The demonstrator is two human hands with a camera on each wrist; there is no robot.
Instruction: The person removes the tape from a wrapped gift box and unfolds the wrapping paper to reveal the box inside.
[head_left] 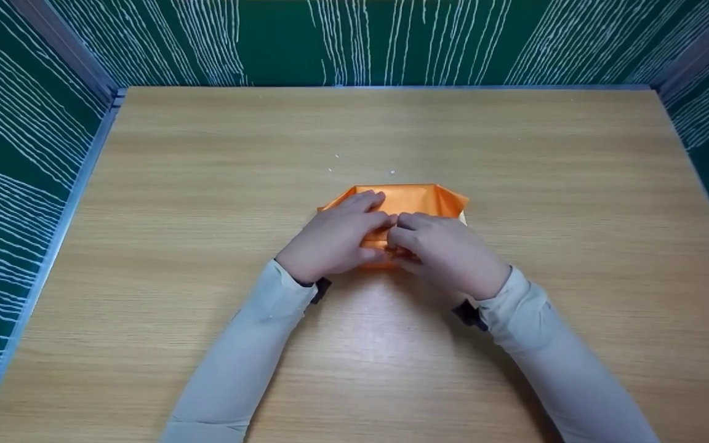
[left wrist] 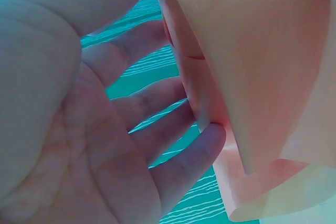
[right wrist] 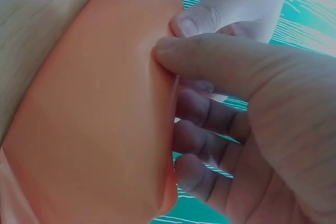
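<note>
A: Where's the orange paper (head_left: 415,198)?
B: Folded, roughly mid wood table (head_left: 207,154). Looks thin: prob v. light, soft-ish, maybe slick, easy to crease or tear.
A: Best hold?
B: Near folded edge, I'd say, gentle pinch.
A: Hands?
B: L hand (head_left: 343,235) grips that edge btwn thumb & fingers; R hand (head_left: 447,252) pinches it too, thumbs just beside each other.
A: Else?
B: Few white specks (head_left: 338,155) beyond; green walls (head_left: 274,49) w/ white lines.
</note>
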